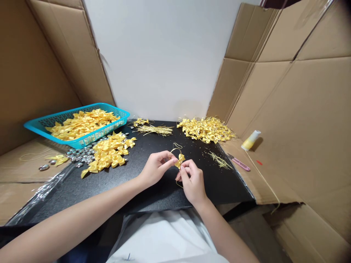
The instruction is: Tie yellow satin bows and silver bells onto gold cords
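Both hands meet above the black tabletop (pixel 153 157), near its front edge. My left hand (pixel 157 168) pinches a small yellow ribbon bow (pixel 180 160) from the left side. A thin gold cord loops up from the bow, and its tail hangs below. My right hand (pixel 192 180) has its fingertips closed on the lower right of the bow, where the cord runs. Whether those right fingers grip only cord or some ribbon too is hidden. Left of my hands lies a heap of loose yellow bows (pixel 111 153), beside silver beads (pixel 83 154).
A turquoise basket (pixel 82 143) full of yellow bows stands at the left. Cut gold cords (pixel 156 130) lie at the back, corded bows (pixel 205 129) at back right, and cord scraps (pixel 220 160) nearer. A pink cutter (pixel 241 163) and thread spool (pixel 251 140) sit right. Cardboard walls (pixel 309 109) flank the table.
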A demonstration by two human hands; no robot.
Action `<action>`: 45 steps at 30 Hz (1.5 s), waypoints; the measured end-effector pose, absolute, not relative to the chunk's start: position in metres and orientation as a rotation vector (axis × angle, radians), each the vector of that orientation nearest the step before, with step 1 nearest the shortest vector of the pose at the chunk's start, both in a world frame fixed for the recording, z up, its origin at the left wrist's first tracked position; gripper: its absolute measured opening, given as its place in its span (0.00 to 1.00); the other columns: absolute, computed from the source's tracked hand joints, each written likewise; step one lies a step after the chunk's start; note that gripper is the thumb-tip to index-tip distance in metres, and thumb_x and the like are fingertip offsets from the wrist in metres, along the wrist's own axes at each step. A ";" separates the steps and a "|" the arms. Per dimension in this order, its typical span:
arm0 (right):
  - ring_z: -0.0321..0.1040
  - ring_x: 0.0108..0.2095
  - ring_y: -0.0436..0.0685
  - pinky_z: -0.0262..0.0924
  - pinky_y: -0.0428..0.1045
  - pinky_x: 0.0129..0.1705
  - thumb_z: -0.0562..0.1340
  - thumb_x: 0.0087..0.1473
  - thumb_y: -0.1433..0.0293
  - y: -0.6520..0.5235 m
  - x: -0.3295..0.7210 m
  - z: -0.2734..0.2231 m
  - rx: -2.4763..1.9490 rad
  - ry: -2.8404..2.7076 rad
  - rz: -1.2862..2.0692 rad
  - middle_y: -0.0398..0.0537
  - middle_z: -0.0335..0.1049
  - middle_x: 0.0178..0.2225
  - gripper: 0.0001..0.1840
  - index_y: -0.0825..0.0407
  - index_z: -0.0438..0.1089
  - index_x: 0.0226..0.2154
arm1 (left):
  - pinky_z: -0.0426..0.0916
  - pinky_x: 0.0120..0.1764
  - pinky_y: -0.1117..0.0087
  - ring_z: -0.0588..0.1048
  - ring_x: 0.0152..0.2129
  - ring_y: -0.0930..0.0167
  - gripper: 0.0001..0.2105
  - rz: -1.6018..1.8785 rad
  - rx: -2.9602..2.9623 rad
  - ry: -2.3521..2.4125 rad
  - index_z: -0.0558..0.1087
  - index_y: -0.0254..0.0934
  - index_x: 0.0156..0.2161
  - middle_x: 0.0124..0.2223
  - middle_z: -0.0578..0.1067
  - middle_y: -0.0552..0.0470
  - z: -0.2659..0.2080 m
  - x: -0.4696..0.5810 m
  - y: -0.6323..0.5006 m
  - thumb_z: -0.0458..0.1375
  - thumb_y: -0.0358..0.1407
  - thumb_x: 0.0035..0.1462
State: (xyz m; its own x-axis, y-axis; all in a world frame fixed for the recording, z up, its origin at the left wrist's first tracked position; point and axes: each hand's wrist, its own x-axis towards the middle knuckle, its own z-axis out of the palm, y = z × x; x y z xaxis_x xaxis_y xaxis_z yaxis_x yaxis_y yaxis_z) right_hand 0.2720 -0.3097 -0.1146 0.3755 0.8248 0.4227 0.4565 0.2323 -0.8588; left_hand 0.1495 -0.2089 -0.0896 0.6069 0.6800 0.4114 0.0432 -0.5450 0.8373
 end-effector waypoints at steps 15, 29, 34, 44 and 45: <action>0.70 0.20 0.52 0.61 0.44 0.26 0.53 0.61 0.67 -0.310 0.272 -0.116 -1.406 -1.245 0.386 0.41 0.71 0.18 0.08 0.50 0.58 0.30 | 0.66 0.28 0.75 0.74 0.26 0.72 0.10 0.986 2.103 0.525 0.76 0.34 0.29 0.30 0.78 0.49 -0.086 0.148 -0.211 0.60 0.39 0.56; 0.69 0.19 0.52 0.60 0.44 0.26 0.53 0.60 0.67 -0.310 0.273 -0.115 -1.415 -1.269 0.387 0.42 0.71 0.18 0.07 0.50 0.59 0.30 | 0.67 0.29 0.75 0.74 0.28 0.72 0.06 1.072 2.233 0.507 0.74 0.34 0.31 0.32 0.78 0.49 -0.084 0.148 -0.210 0.60 0.36 0.53; 0.68 0.19 0.52 0.57 0.44 0.25 0.53 0.59 0.69 -0.310 0.272 -0.114 -1.449 -1.317 0.327 0.41 0.70 0.18 0.07 0.50 0.59 0.29 | 0.65 0.29 0.75 0.74 0.28 0.72 0.05 1.086 2.374 0.491 0.73 0.35 0.28 0.31 0.77 0.49 -0.082 0.148 -0.210 0.60 0.34 0.53; 0.69 0.19 0.52 0.58 0.44 0.25 0.52 0.57 0.71 -0.310 0.271 -0.113 -1.468 -1.354 0.313 0.42 0.70 0.18 0.06 0.49 0.59 0.28 | 0.64 0.29 0.75 0.71 0.25 0.73 0.07 0.965 2.285 0.553 0.73 0.34 0.27 0.28 0.75 0.52 -0.080 0.148 -0.208 0.57 0.34 0.54; 0.69 0.19 0.52 0.58 0.44 0.25 0.53 0.57 0.71 -0.310 0.271 -0.113 -1.467 -1.355 0.319 0.42 0.70 0.18 0.06 0.49 0.59 0.28 | 0.64 0.29 0.75 0.71 0.25 0.73 0.07 0.917 2.248 0.560 0.73 0.34 0.27 0.27 0.75 0.52 -0.081 0.148 -0.206 0.57 0.35 0.54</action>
State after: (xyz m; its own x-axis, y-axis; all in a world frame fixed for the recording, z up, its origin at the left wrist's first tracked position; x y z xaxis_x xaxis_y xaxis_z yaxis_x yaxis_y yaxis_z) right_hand 0.2715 -0.3103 -0.1129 0.3195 0.8401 0.4384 0.5561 0.2083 -0.8045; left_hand 0.1483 -0.2061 -0.0808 0.6661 0.5870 0.4602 0.1416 -0.7053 0.6946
